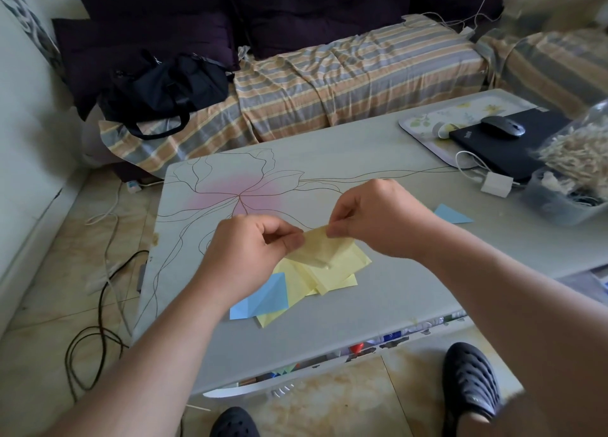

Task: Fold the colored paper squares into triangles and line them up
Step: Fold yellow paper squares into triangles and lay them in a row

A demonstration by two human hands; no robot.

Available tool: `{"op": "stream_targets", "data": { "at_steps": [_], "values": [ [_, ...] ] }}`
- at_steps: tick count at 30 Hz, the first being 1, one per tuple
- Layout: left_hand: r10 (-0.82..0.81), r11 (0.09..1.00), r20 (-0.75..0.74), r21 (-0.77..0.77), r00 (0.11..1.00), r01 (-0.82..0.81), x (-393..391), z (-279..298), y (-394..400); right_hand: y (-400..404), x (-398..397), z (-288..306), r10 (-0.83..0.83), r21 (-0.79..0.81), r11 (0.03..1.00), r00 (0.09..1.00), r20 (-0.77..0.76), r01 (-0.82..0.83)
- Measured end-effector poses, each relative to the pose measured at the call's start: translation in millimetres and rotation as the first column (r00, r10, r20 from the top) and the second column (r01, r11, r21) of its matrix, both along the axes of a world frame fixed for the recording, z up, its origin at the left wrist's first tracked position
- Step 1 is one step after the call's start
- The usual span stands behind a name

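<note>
Both hands are raised just above the grey table (378, 160), sharing one yellow paper sheet (320, 247) between them. The left hand (253, 255) pinches its left end between thumb and curled fingers; the right hand (378, 219) pinches the top corner the same way, so the sheet hangs slack over the loose yellow paper pile (332, 277) lying on the table. A blue creased square (263, 296) rests at the pile's near-left edge, partly over it. A folded blue triangle (452, 213) lies well apart to the right, near a clear plastic tub (556, 203)
</note>
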State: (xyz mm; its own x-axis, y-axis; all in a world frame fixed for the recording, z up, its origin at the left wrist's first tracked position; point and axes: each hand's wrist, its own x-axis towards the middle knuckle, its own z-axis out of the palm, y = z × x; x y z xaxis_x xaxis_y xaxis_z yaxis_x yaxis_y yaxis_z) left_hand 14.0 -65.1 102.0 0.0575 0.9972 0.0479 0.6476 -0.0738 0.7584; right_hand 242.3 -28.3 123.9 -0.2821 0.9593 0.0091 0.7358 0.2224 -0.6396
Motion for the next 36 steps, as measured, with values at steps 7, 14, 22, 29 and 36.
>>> {"op": "stream_targets", "data": {
  "at_steps": [7,14,22,29,36],
  "values": [
    [0.175,0.984,0.312,-0.068,0.934,-0.162,-4.3,0.0,5.4,7.0,15.3,1.2,-0.228,-0.027,0.97,0.874,-0.43,0.24],
    [0.408,0.913,0.715,-0.327,0.568,-0.243,3.5,5.3,6.8,-8.6,7.3,-0.8,0.015,0.016,1.0,0.897,-0.442,-0.009],
    [0.345,0.934,0.775,-0.338,0.529,-0.114,10.9,10.8,1.7,-15.3,-8.9,-4.2,0.091,0.119,0.991,0.96,-0.265,-0.061],
    [0.204,0.979,0.666,-0.149,0.718,-0.141,10.7,14.7,-4.6,-10.7,-7.2,-1.6,0.002,0.071,0.997,0.91,-0.414,0.03],
    [0.173,0.984,0.515,-0.061,0.84,-0.165,10.5,17.5,-9.8,-13.4,-8.6,3.4,0.073,0.063,0.997,0.887,-0.456,-0.049]
  ]
}}
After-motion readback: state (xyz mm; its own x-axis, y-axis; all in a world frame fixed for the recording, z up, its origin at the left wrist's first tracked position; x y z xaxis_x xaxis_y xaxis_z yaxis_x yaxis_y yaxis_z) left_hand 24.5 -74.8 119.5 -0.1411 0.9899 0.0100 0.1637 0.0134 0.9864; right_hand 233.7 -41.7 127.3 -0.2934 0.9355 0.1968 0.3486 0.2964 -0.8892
